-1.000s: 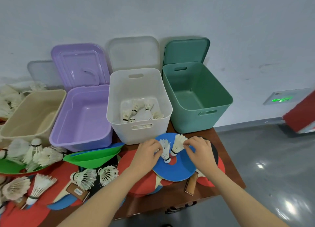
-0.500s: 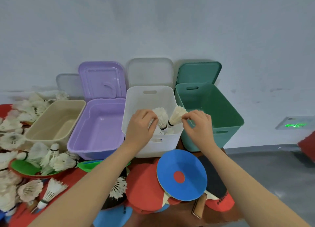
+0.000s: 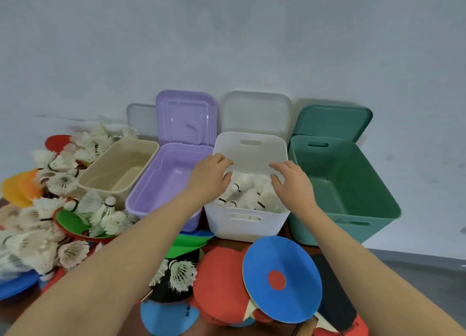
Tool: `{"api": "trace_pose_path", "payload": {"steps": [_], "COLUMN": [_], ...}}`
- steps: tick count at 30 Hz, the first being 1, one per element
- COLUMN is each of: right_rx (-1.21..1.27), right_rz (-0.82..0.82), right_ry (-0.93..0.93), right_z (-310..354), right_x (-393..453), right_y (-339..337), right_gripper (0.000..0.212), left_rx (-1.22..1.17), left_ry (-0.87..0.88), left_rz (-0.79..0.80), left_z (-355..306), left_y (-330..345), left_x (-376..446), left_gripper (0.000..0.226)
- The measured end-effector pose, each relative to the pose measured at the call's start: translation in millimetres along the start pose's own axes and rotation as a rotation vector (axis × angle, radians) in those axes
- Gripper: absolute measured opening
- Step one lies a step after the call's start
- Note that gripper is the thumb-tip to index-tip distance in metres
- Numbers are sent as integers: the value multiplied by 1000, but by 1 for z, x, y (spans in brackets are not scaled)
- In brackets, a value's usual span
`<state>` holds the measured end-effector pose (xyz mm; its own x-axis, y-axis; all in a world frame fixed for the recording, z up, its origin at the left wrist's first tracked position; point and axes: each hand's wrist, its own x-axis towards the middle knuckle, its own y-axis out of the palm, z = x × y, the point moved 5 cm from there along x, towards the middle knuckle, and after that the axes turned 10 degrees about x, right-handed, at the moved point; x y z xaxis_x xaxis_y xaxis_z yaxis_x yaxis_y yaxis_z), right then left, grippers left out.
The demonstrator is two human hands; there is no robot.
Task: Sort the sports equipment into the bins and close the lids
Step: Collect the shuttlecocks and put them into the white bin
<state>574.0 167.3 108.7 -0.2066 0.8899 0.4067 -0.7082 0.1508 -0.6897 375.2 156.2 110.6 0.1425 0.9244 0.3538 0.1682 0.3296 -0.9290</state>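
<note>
Both hands above the white plastic bin (image 3: 245, 223), third in a row of four along the wall. Left hand (image 3: 210, 178) over its left rim, fingers loosely bent, nothing between them. Right hand (image 3: 292, 184) over the middle, fingers spread and relaxed, holding nothing. Inside the bin, feathered shuttlecocks (image 3: 248, 197) with white cork heads and black bands, lying in a heap. Beside it a smooth purple bin (image 3: 156, 197), a beige bin (image 3: 100, 181) and a deep green bin (image 3: 353, 197), all with lids off. On the brown table (image 3: 15, 308), more loose shuttlecocks (image 3: 37, 239) and round flat paddles: one blue paddle (image 3: 297, 265) with a red dot, on top of red paddles (image 3: 219, 280)
</note>
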Motion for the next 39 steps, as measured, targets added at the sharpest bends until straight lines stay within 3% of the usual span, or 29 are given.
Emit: {"api": "trace_pose_path", "payload": {"steps": [7, 13, 20, 24, 28, 31, 34, 39], "right_rx": [159, 194, 119, 19, -11, -56, -49, 22], "right_rz": [-10, 51, 102, 147, 190, 201, 175, 76], "right_ry": [-125, -251, -137, 56, 309, 393, 397, 375], "right_z": [27, 66, 94, 96, 96, 95, 96, 99], "right_x": [-32, -68, -119, -147, -174, -190, -197, -203], "right_y": [29, 65, 126, 163, 197, 217, 226, 217], "right_gripper": [22, 29, 32, 49, 70, 80, 71, 58], "left_rx": [20, -16, -107, -111, -3, 4, -7, -51], "left_ry": [60, 21, -6, 10, -14, -40, -63, -76], "left_rz": [0, 4, -70, -39, 223, 368, 414, 398], "left_z": [24, 70, 124, 142, 160, 164, 163, 159], "left_y": [-21, -18, -3, 17, 56, 72, 81, 94], "left_x": [-58, -113, -184, -221, -246, -251, -251, -250], "left_gripper": [48, 43, 28, 26, 47, 70, 86, 87]}}
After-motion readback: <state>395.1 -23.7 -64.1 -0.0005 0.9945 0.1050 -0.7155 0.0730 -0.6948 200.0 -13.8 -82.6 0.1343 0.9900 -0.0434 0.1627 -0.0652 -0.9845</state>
